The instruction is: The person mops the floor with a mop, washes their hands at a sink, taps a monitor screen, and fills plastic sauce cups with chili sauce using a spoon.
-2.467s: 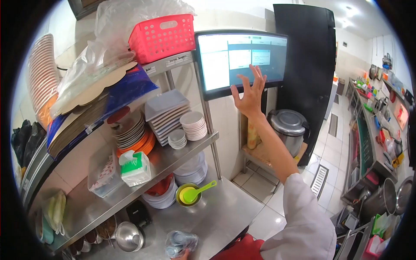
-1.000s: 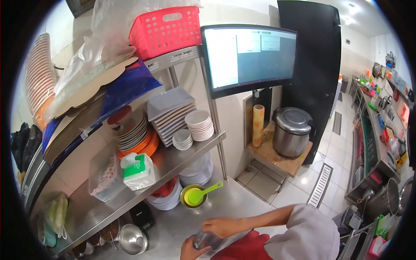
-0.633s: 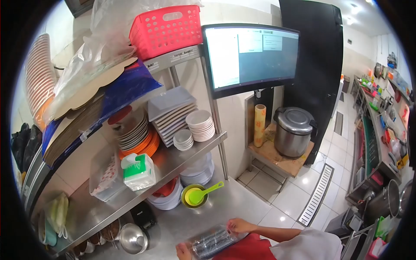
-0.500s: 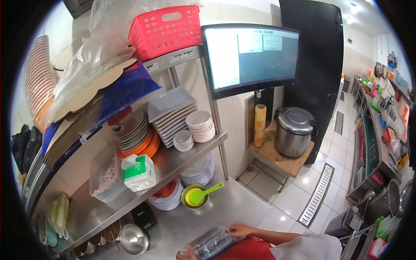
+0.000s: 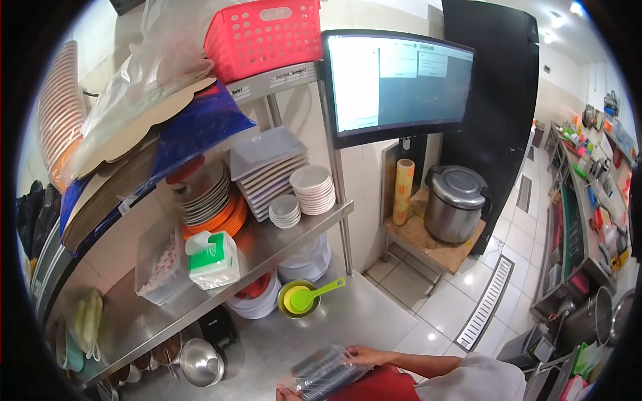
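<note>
A clear plastic package (image 5: 324, 371) with stacked, see-through contents lies low in the view, over the front edge of the steel table (image 5: 267, 344). My right hand (image 5: 364, 355) is closed on its right end. At its lower left end, my left hand (image 5: 287, 393) grips the plastic, partly cut off by the bottom of the view. Beyond the package, a metal bowl (image 5: 285, 309) holds a yellow item and a green ladle (image 5: 321, 294). A larger metal bowl (image 5: 202, 362) rests to the left, beside a black device (image 5: 217, 326).
Above the table, a steel shelf (image 5: 267, 250) carries stacked plates (image 5: 267, 170), small white bowls (image 5: 312, 190) and a tissue pack (image 5: 212, 262). A pink basket (image 5: 264, 40) and a lit monitor (image 5: 401, 87) are higher up. A metal pot (image 5: 455, 207) stands on a stand to the right.
My right hand has come down from the monitor to the package, which both hands have stretched out lengthwise. The view has shifted slightly.
</note>
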{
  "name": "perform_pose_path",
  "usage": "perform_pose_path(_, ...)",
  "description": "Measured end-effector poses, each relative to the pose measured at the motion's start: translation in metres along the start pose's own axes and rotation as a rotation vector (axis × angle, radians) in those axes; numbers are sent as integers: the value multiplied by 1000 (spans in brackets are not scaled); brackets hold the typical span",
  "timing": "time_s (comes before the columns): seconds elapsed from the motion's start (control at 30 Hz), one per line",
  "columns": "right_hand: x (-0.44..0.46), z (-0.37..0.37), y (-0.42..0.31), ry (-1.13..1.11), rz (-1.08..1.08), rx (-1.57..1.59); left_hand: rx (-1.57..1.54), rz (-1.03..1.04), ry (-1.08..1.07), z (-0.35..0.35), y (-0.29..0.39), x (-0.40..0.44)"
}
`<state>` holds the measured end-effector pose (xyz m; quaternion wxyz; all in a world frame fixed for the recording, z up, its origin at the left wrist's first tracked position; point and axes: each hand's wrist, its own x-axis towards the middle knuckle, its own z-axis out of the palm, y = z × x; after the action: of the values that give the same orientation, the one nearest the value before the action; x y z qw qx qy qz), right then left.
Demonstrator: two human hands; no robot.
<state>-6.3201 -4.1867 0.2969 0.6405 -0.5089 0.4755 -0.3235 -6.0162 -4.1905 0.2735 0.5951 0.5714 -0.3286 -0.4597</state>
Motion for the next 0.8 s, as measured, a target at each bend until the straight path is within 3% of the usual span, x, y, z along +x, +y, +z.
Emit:
perform_pose_path(0.23,0,9,-28,-5,234,352,-13,-88,-34,-10,18,17)
perform_pose_path(0.33,6,2,-17,-99,261,539,100,-268,-155,-22,62,23)
perform_pose_path(0.43,17,-15,6,-186,220,654,62,-98,-614,-35,112,23)
perform_pose_path(0.57,19,-14,17,-204,232,637,576,-382,-944,-52,110,52)
perform_pose_path(0.67,26,-22,30,-260,220,700,522,-19,-912,-81,31,84)
perform_pose_path(0.77,21,-18,18,-177,152,675,229,-218,-609,-49,34,64)
perform_pose_path(0.8,12,-18,0,-118,100,622,348,-64,-575,-27,54,51)
